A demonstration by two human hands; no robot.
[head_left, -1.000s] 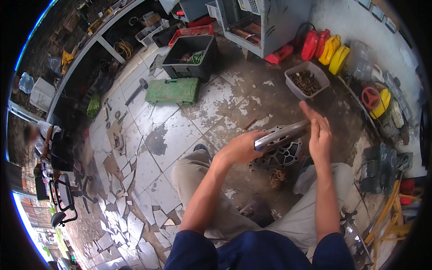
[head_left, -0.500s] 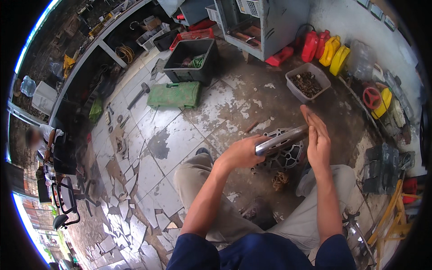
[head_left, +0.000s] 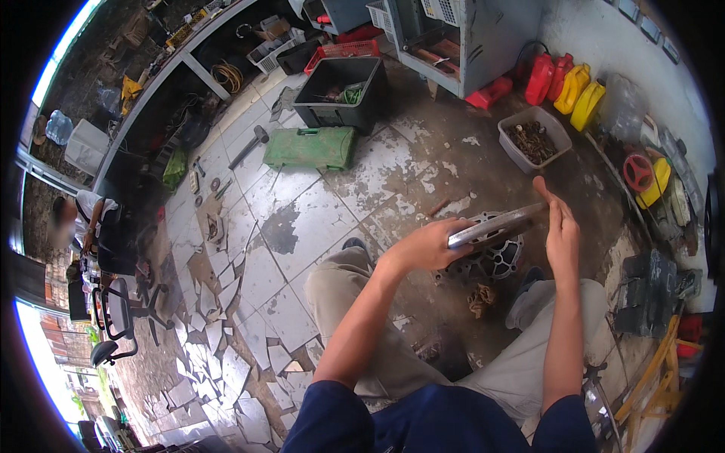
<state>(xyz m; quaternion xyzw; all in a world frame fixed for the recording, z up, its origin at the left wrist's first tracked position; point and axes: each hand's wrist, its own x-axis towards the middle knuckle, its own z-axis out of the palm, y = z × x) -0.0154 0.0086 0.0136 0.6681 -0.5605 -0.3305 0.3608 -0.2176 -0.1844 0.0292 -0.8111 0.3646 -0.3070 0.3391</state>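
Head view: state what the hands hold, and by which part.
A flat grey metal part, held by its left end in the left hand; the right hand is open at the part's right end, contact unclear.

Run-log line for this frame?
left hand: grips metal part | right hand: fingers extended, at its opposite edge | below: spoked metal wheel

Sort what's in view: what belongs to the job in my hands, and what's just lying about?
Likely the job:
flat grey metal part, held
openwork round metal part beneath it

Likely lying about:
green rectangular case
long-handled dark hammer
yellow plastic jugs
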